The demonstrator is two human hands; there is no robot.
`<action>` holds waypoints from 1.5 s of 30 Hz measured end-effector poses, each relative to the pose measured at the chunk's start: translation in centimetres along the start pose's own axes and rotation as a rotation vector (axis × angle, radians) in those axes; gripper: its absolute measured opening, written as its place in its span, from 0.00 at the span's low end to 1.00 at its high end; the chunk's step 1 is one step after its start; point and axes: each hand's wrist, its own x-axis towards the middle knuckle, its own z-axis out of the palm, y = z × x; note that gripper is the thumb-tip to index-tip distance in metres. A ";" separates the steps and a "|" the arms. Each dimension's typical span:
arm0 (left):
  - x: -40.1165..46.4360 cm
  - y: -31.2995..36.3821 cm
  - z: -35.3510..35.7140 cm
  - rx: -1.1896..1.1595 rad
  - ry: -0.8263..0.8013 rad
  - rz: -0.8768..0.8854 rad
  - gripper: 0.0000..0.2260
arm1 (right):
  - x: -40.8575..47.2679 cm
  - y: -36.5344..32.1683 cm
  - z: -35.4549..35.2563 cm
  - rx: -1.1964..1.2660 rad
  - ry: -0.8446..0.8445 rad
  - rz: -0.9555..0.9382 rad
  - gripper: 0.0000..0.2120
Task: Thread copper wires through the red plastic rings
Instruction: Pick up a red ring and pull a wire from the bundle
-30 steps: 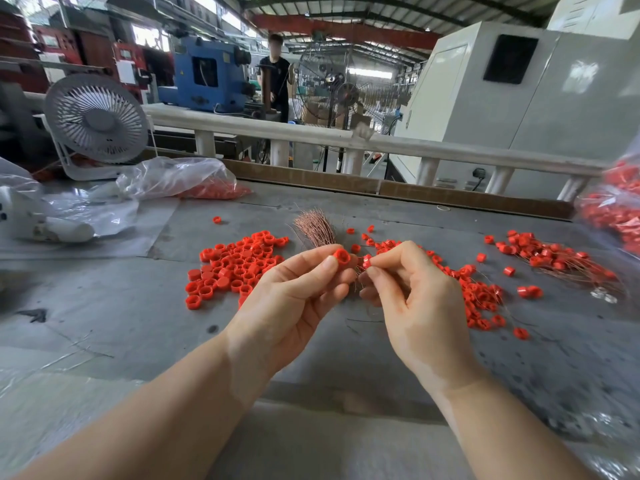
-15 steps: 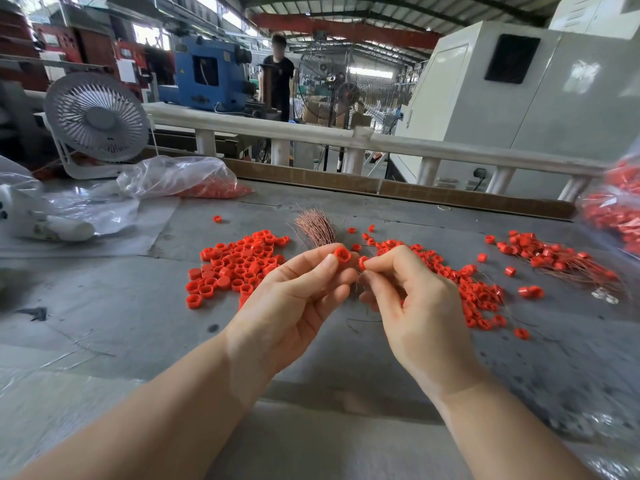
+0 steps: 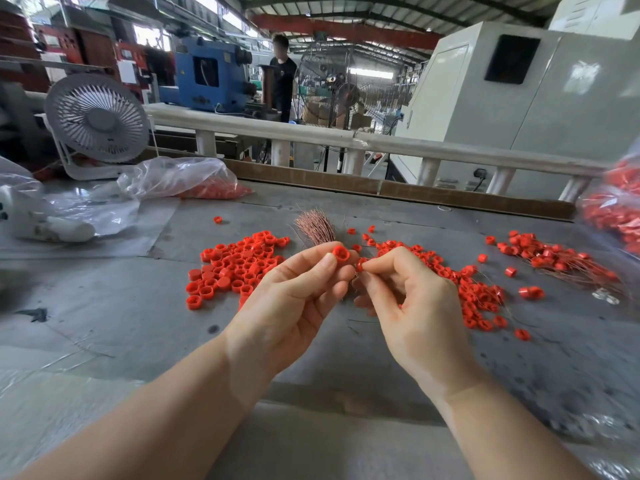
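Ring (image 3: 340,252) pinched at my left hand (image 3: 294,299) fingertips, opening facing me; my right hand (image 3: 412,306) pinches a second ring (image 3: 361,264) just beside, to its right. Copper wire bundle (image 3: 317,228) fans up behind my left fingers. Right hand feeds leftward next, I reckon.

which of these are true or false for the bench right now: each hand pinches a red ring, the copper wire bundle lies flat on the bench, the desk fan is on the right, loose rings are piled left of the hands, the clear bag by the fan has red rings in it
1. Each hand pinches a red ring. True: the left hand holds one red ring, and the right hand holds another ring.
2. The copper wire bundle lies flat on the bench. False: it fans upward from the left hand's grip.
3. The desk fan is on the right. False: far left.
4. Loose rings are piled left of the hands. True.
5. The clear bag holds red rings. True.
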 end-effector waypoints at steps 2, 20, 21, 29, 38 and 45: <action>0.0 0.0 0.1 -0.021 -0.008 -0.002 0.08 | 0.0 0.0 0.0 0.056 -0.016 0.061 0.02; -0.1 -0.1 0.0 0.017 -0.094 0.014 0.07 | 0.3 -0.2 0.1 0.250 -0.150 0.277 0.08; -0.1 -0.1 0.0 0.013 -0.091 0.027 0.07 | 0.3 -0.2 0.1 0.239 -0.146 0.288 0.08; 0.0 -0.4 -0.2 0.111 -0.014 0.152 0.07 | 0.4 -0.3 -0.3 0.065 0.056 0.233 0.08; -0.3 -0.8 0.1 0.257 -0.037 0.244 0.07 | 0.3 -0.7 -0.2 -0.030 0.118 0.007 0.03; -0.3 -0.7 0.1 0.301 -0.027 0.281 0.07 | 0.3 -0.4 -0.2 -0.042 0.118 -0.097 0.01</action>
